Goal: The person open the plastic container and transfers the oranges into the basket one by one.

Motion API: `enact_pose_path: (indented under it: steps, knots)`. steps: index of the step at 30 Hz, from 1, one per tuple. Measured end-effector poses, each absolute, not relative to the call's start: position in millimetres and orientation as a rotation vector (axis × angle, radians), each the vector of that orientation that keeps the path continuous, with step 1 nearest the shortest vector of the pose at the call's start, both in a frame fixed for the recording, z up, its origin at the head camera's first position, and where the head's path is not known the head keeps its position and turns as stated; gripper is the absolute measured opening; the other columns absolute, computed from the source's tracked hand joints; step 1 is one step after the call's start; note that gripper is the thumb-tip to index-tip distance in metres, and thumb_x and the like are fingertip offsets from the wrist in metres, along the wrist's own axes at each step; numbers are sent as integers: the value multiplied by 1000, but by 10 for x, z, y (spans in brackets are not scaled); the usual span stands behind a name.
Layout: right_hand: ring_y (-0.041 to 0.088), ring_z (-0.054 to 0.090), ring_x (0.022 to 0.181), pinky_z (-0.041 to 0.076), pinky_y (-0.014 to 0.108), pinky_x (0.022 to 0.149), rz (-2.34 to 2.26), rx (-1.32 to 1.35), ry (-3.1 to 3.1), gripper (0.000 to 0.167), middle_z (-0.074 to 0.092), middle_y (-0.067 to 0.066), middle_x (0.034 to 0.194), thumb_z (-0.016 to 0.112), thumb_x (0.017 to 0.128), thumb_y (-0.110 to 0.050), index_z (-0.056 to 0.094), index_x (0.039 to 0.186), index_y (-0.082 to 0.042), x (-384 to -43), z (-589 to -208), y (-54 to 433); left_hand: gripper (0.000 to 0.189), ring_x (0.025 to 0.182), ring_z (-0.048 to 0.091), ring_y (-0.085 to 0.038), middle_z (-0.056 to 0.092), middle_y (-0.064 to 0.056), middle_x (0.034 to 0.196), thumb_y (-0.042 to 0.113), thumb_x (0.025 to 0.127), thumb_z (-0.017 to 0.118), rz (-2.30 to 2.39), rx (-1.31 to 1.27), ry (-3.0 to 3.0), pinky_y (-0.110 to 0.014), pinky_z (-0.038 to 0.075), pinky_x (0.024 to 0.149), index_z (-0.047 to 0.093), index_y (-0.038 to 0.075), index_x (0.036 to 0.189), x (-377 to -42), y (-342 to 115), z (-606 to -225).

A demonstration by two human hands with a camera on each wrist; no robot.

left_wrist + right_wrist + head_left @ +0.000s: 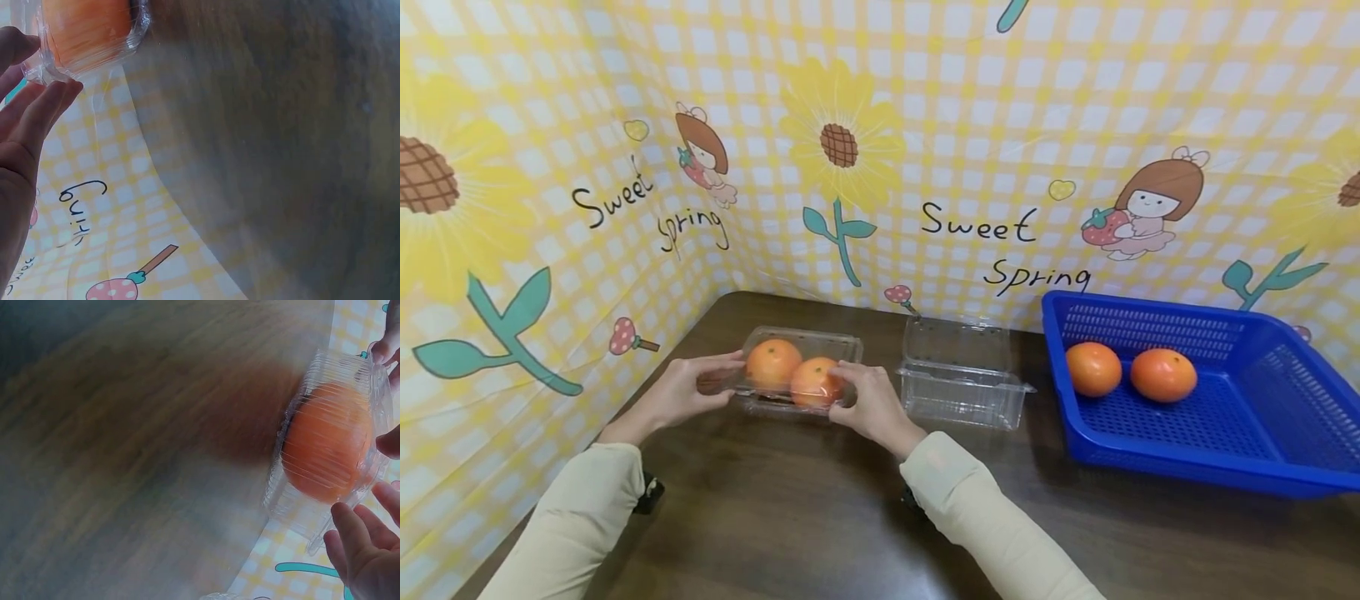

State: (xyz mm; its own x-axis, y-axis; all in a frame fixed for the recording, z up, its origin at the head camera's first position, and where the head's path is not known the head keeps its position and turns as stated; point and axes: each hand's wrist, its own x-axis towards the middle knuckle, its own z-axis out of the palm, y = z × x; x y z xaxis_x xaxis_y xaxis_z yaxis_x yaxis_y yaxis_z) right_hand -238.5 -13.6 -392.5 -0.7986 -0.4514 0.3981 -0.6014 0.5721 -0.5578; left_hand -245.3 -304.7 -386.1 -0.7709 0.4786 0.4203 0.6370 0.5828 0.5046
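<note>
A clear plastic clamshell box (842, 342) stands at the left of the table with two oranges inside, one orange (772, 360) behind the other orange (817, 385). My left hand (688, 387) pinches the box's left end between thumb and fingers. At the opposite end, my right hand (874, 404) holds the rim, thumb on one side and fingers on the other, as the right wrist view shows. The lid appears folded over the fruit; whether it is latched I cannot tell. In the left wrist view, only part of the box (94, 59) shows.
To the right of my right hand stands another clear clamshell box (958, 400), its lid raised. Further right is a blue basket (1150, 467) holding two oranges, a left orange (1093, 369) and a right orange (1163, 375). A checked cloth (880, 183) hangs behind the brown table (775, 517).
</note>
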Motion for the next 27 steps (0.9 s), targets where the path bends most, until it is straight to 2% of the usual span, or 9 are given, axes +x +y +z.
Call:
enact_pose_path:
  steps: [8, 12, 16, 21, 27]
  knots:
    - [26, 50, 107, 39, 34, 89, 1014, 891, -2566, 43, 57, 13, 116, 68, 67, -9, 62, 109, -3, -2407, -3930, -101, 40, 93, 56, -38, 49, -25, 120, -13, 71, 63, -1160, -870, -2611, -28, 50, 71, 57, -9, 110, -2488, -3035, -3874]
    - [26, 51, 106, 37, 37, 93, 1011, 907, -2559, 43, 57, 13, 116, 69, 67, -10, 62, 109, -3, -2418, -3935, -101, 39, 96, 55, -37, 48, -23, 122, -12, 73, 63, -1223, -825, -2635, -32, 50, 73, 57, -8, 111, -2489, -3049, -3864]
    - [26, 52, 105, 38, 37, 91, 1028, 921, -2558, 43, 56, 12, 118, 69, 68, -11, 62, 110, -4, -2430, -3953, -100, 39, 95, 57, -29, 49, -22, 121, -10, 73, 64, -1232, -815, -2623, -33, 50, 72, 58, -7, 111, -2473, -3059, -3859]
    - [24, 54, 102, 41, 34, 86, 1059, 932, -2566, 42, 56, 10, 117, 68, 69, -12, 62, 110, -5, -2441, -3970, -99, 39, 89, 60, -17, 49, -23, 120, -9, 71, 65, -1273, -814, -2594, -25, 50, 69, 59, -7, 109, -2458, -3065, -3867]
    - [24, 55, 98, 42, 33, 82, 1092, 914, -2575, 40, 58, 9, 115, 68, 69, -11, 63, 109, -6, -2428, -3970, -103, 38, 81, 63, -19, 48, -24, 120, -11, 72, 63, -1295, -819, -2610, -22, 50, 67, 58, -7, 110, -2456, -3073, -3865]
